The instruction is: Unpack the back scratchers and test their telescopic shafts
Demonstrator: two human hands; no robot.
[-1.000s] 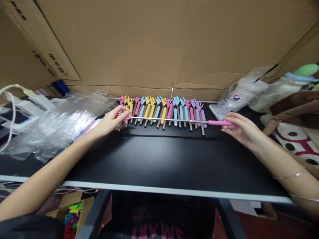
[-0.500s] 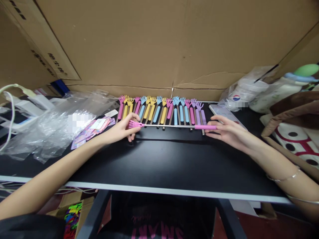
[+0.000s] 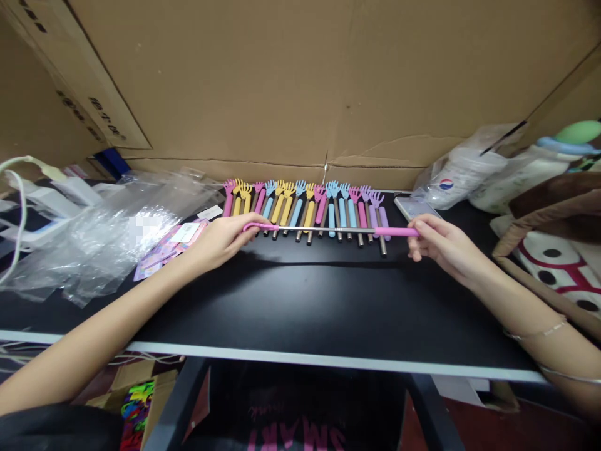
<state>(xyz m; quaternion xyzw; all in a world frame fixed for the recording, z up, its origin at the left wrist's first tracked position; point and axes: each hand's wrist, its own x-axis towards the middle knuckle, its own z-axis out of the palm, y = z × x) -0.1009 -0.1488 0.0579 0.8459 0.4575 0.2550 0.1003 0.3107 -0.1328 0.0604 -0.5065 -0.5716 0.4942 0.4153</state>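
Left hand [image 3: 220, 241]: pinched on claw end of pink scratcher [image 3: 328, 230].
Right hand [image 3: 441, 245]: pinched on its handle end.
Scratcher: extended, held level just above table [image 3: 305, 307], crossing front of row [image 3: 305, 210].
Row: along table's back edge.
Phone [image 3: 413, 205]: behind right hand.

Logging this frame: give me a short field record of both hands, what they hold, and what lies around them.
Left hand: left hand pinches the claw end of the pink telescopic back scratcher
Right hand: right hand grips its pink handle end
Scratcher: rod extended, held crosswise at the near ends of the row
Row: row of back scratchers, pink, yellow, blue, purple, side by side on the black table, claws toward the cardboard wall
Left side: clear plastic bags, pink cards
Right side: phone
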